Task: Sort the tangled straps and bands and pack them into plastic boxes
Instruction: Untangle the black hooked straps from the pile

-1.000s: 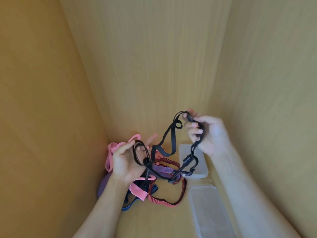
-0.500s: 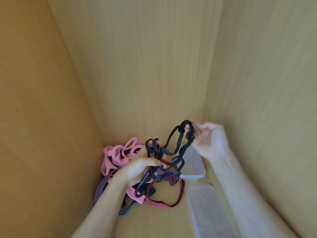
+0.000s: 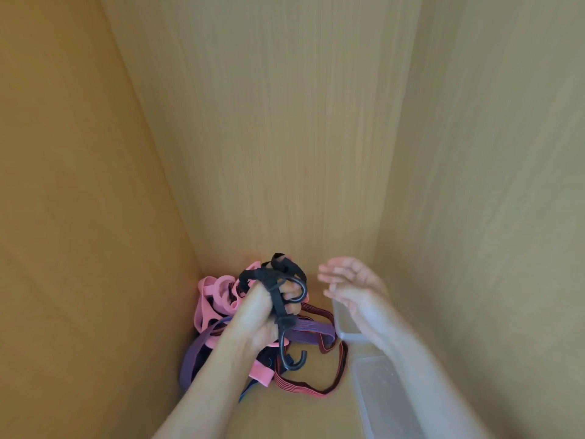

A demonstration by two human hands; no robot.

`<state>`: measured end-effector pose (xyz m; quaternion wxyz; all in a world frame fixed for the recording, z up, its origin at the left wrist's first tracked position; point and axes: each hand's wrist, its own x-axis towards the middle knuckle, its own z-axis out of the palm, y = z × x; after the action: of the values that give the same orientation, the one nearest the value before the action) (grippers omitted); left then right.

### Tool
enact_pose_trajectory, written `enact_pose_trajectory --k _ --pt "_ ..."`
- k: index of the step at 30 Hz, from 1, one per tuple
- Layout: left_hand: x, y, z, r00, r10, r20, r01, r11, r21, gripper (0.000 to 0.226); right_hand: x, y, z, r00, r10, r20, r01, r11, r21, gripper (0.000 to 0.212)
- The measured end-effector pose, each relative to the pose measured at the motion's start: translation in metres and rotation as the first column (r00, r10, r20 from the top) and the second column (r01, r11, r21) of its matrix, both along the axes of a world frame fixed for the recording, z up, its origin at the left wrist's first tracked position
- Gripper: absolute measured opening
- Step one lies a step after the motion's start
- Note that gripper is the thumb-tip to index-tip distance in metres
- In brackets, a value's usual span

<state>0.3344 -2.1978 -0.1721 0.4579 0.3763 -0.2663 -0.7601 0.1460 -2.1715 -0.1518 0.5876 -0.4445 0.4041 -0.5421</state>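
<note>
The left hand (image 3: 253,315) clenches the black hooked strap (image 3: 270,276) in a tight bunch, probably so it is gathered for packing; one hook dangles below the fingers. The right hand (image 3: 354,289) hangs relaxed and empty over a clear plastic box (image 3: 343,324). Pink, purple and red bands (image 3: 311,329) lie tangled beneath the left fingers.

Right hand (image 3: 353,288): fingers blurring. Near plastic box (image 3: 376,397): running off the bottom edge; far plastic box (image 3: 343,321): hiding partly behind the right wrist. Black strap (image 3: 278,301): partly hiding inside the left hand (image 3: 253,318).
</note>
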Motion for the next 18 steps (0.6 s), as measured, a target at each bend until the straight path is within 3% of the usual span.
enact_pose_trajectory --k 2,4,7,11,14,16,18 --pt "-0.005 -0.001 -0.002 0.995 0.05 0.088 -0.045 0.998 -0.053 0.011 0.005 0.006 -0.004 0.954 0.08 -0.29 -0.096 0.994 -0.044 0.024" --pt "-0.011 0.001 -0.006 0.993 -0.013 0.121 0.028 0.992 -0.126 0.004 0.013 0.007 -0.009 0.876 0.073 -0.476 -0.112 0.992 -0.054 0.018" --pt "-0.008 0.005 -0.013 0.966 -0.064 0.251 0.111 0.978 -0.178 0.016 0.023 0.006 -0.014 0.807 -0.039 -0.59 -0.035 0.993 -0.114 0.013" --pt "-0.001 0.009 -0.014 0.957 -0.11 0.267 0.162 0.97 -0.179 0.031 0.015 0.002 -0.016 0.72 0.044 -0.692 -0.101 0.994 -0.043 0.014" --pt "0.007 0.01 -0.019 0.955 -0.164 0.248 0.213 0.959 -0.185 0.047 0.006 -0.004 -0.009 0.809 -0.039 -0.586 0.024 0.999 -0.034 0.02" --pt "0.017 0.009 -0.027 0.957 -0.229 0.176 0.253 0.959 -0.13 0.052 -0.003 -0.009 0.002 0.914 -0.144 -0.379 0.157 0.988 0.003 0.023" --pt "0.027 0.01 -0.037 0.955 -0.263 0.135 0.275 0.958 -0.079 0.054 -0.013 -0.015 0.013 0.955 -0.239 -0.177 0.249 0.968 0.036 0.029"
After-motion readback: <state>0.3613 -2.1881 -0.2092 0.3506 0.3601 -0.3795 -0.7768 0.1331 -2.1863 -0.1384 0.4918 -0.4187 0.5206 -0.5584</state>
